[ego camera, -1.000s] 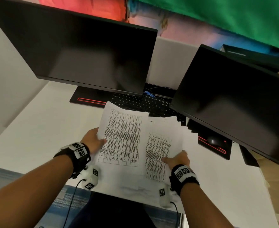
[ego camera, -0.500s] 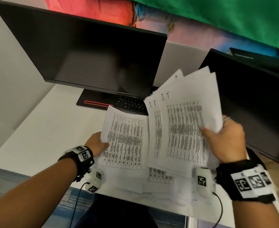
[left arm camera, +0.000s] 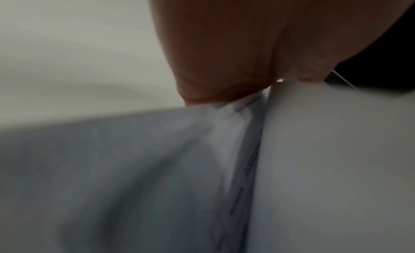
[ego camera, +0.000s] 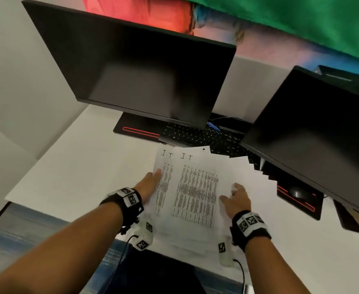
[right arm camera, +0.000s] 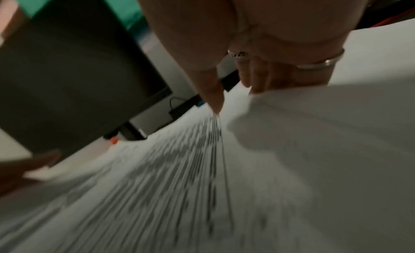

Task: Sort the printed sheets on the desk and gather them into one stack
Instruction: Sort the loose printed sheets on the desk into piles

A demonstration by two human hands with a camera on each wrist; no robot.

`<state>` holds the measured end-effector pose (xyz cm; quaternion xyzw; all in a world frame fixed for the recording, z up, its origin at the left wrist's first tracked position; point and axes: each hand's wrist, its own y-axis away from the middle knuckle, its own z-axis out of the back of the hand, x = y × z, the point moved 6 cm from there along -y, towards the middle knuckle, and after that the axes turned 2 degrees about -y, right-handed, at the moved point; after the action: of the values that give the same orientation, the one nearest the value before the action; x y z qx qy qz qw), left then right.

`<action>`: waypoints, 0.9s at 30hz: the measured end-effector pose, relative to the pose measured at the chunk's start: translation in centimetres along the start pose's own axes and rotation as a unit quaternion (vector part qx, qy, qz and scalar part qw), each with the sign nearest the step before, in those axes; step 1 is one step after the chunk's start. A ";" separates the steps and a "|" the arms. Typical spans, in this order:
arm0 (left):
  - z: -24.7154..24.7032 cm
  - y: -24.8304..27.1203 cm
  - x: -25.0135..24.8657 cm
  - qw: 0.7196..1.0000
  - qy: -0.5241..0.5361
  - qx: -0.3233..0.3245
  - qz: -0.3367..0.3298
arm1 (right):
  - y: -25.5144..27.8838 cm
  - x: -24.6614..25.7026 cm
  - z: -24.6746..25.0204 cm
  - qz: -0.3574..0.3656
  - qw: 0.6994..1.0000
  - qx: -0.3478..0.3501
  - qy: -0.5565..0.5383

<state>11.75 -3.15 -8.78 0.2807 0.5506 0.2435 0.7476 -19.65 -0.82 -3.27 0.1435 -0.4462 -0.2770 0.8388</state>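
While the printed sheets lie fanned on the near middle of the desk, my left hand and right hand rest flat with straight fingers on their left and right edges.

A white desk fills mid-frame; printed sheets lie at its centre, a black keyboard above them.

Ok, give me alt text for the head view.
Two hands, the left hand and the right hand, lie flat on overlapping printed sheets on a white desk. Behind stand two dark monitors and a keyboard.
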 end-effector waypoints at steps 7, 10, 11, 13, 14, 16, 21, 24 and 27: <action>-1.3 2.0 -2.4 0.973 -0.212 -0.065 -0.065 | 0.5 -0.4 -4.1 0.039 0.996 0.021 0.074; -0.3 1.1 -2.1 0.966 -0.237 -0.063 -0.087 | 0.3 -2.7 -0.2 -0.043 0.987 -0.083 0.134; -0.1 1.0 -2.1 0.965 -0.238 -0.061 -0.090 | 0.5 -3.6 0.8 -0.078 0.980 -0.099 0.154; -0.4 0.9 -2.1 0.963 -0.246 -0.056 -0.095 | 0.9 -4.7 1.3 -0.107 0.972 -0.101 0.185; -0.7 1.0 -2.2 0.961 -0.254 -0.056 -0.097 | 0.8 -5.1 1.1 -0.104 0.969 -0.100 0.200; -0.6 1.1 -2.5 0.957 -0.260 -0.080 -0.105 | 0.2 -5.3 0.6 -0.096 0.970 -0.091 0.203; 4.4 2.6 -3.0 0.966 -0.181 -0.145 -0.111 | -1.0 -4.2 -0.2 -0.091 0.980 -0.048 0.171; 7.1 3.5 -2.7 0.977 -0.120 -0.134 -0.112 | -1.0 -3.9 -1.2 -0.119 0.977 -0.036 0.173; 8.1 4.0 -3.0 0.980 -0.088 -0.130 -0.121 | -2.0 -4.1 -2.4 -0.132 0.975 -0.016 0.180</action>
<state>18.50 -3.54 -2.04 0.1324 0.4762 0.1951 0.8471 -20.22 -0.05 -8.31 0.2349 -0.2600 -0.3620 0.8638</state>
